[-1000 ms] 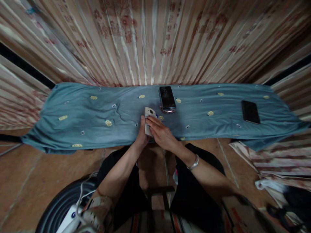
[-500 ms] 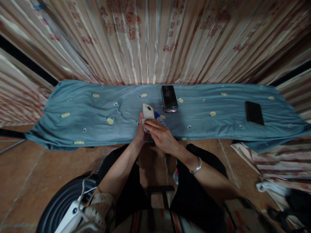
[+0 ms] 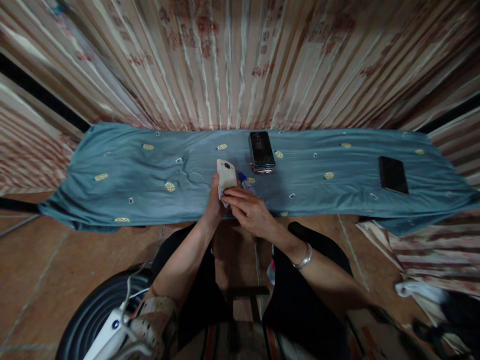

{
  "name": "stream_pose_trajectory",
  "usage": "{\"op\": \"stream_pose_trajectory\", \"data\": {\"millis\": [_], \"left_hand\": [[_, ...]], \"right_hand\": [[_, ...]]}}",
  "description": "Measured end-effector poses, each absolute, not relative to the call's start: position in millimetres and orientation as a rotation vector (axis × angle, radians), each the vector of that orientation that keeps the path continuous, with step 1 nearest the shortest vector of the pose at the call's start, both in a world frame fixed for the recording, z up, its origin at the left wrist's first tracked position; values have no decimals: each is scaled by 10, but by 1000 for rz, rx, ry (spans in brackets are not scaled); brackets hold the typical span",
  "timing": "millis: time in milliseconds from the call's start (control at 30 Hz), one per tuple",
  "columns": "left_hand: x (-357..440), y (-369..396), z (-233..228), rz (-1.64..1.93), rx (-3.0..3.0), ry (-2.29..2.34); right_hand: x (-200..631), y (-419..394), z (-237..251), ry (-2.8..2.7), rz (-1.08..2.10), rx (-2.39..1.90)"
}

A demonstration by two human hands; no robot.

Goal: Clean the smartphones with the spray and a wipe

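My left hand (image 3: 215, 204) is closed around a white phone (image 3: 226, 175), held tilted with its back and dark round camera toward me. My right hand (image 3: 252, 211) lies over the phone's lower part, its fingers bent and pressed together against it. A bit of something whitish shows below those fingertips, too small to make out. Just beyond the right hand, a small clear bottle with a blue cap (image 3: 242, 176) lies on the cloth, partly hidden by the hand. Farther back is a stack of phones, a black-screened one (image 3: 261, 148) on top.
A blue-green cloth (image 3: 195, 200) with yellow pineapple prints covers the long narrow table. Toward its right end lies a dark phone or tablet (image 3: 393, 174). Striped curtains (image 3: 225, 65) hang behind. On the floor at lower left, a white power strip (image 3: 108, 332) with cables rests on a round black object.
The white phone has shifted slightly left and turned a little, with my left hand. My right fingers have slid a little over its lower back. The stack and the dark device have stayed put.
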State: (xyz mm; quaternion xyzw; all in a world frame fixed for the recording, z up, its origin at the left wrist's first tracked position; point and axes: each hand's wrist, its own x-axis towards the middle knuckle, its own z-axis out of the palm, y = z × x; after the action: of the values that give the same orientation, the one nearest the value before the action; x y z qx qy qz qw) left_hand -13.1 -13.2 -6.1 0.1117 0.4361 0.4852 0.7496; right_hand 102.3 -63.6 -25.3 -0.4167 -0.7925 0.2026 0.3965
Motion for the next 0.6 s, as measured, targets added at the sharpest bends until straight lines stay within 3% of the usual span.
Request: {"op": "stream_pose_trajectory", "data": {"millis": [600], "left_hand": [[-62, -154, -175, 1113, 194, 872]], "right_hand": [[1129, -478, -417, -1982, 450, -1159]]}}
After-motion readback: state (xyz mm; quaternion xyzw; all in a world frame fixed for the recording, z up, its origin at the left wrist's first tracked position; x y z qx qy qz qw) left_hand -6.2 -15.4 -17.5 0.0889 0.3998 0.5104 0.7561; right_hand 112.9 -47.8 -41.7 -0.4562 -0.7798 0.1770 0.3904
